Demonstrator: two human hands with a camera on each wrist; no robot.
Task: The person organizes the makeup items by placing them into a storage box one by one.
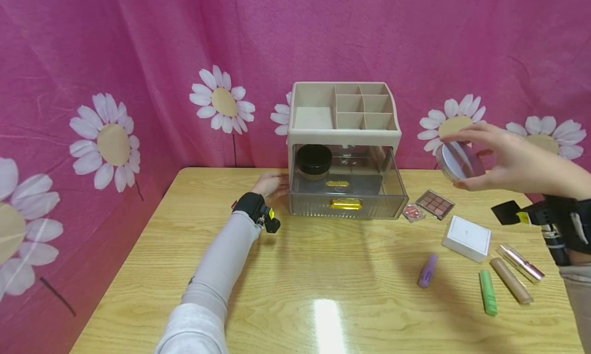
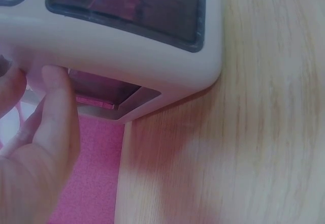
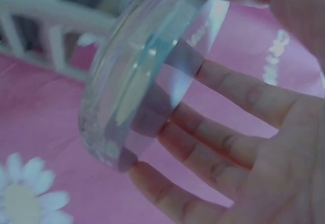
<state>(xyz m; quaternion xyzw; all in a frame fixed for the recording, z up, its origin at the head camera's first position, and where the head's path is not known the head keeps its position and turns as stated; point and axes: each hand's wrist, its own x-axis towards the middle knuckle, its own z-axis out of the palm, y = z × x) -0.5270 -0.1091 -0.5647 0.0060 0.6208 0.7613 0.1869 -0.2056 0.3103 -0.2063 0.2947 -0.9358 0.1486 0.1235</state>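
My right hand (image 1: 500, 159) holds a round, shiny compact (image 1: 457, 161) by its edge, raised above the table's right side. In the right wrist view the compact (image 3: 132, 76) is tilted, with a clear rim and a mirror-like face, its edge between thumb and fingertips. My left hand (image 1: 270, 185) rests at the left side of a cream makeup organizer (image 1: 343, 137); in the left wrist view its fingertips touch the side wall (image 2: 101, 46). The organizer's clear lower drawer (image 1: 309, 205) is pulled out, with a black-lidded jar (image 1: 314, 159) inside at the left.
Right of the organizer lie an eyeshadow palette (image 1: 435, 204), a small clear compact (image 1: 413, 212), a white box (image 1: 467, 238), a purple tube (image 1: 427, 271), a green tube (image 1: 488, 292), a brown tube (image 1: 511, 280) and a rose-gold tube (image 1: 520, 262). A pink flowered curtain (image 1: 258, 31) hangs behind.
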